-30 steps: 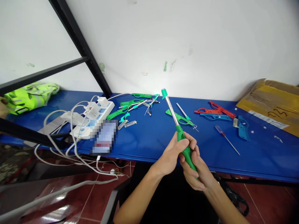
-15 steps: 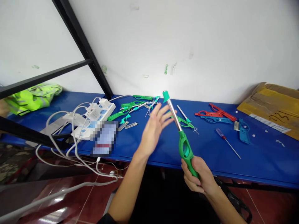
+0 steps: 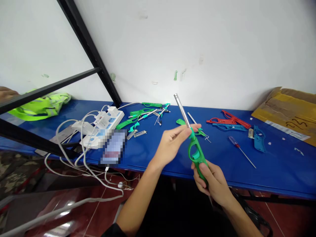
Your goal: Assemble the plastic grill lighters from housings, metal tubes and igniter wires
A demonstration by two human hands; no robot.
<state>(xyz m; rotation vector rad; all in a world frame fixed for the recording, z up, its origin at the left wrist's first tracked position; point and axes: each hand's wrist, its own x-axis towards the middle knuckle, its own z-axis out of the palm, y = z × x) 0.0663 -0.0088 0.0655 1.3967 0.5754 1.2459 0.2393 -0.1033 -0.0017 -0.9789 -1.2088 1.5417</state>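
A green long-nosed gas lighter (image 3: pixel 198 152) is tilted up over the table's front part, its bare metal tube (image 3: pixel 182 110) pointing to the upper left. My right hand (image 3: pixel 214 182) is closed round the lower end of its handle. My left hand (image 3: pixel 174 140) pinches the teal collar (image 3: pixel 192 132) at the base of the tube, thumb in front and fingers behind. The teal trigger (image 3: pixel 196 155) shows inside the handle's loop. Behind the left hand lies another metal tube (image 3: pixel 194 119) with green parts and a thin wire, partly covered.
Green lighter parts (image 3: pixel 125 123) lie in a pile at the back left, near a white power strip (image 3: pixel 112 123) and a phone (image 3: pixel 114 146). Red shells (image 3: pixel 235 118), blue shells (image 3: pixel 259 140) and a screwdriver (image 3: pixel 240 149) are on the right, before a cardboard box (image 3: pixel 283 112).
The teal collar has gone from the tube's tip down to the handle's top. My left hand, earlier spread open beside the tube, now pinches the collar. My right hand keeps its hold.
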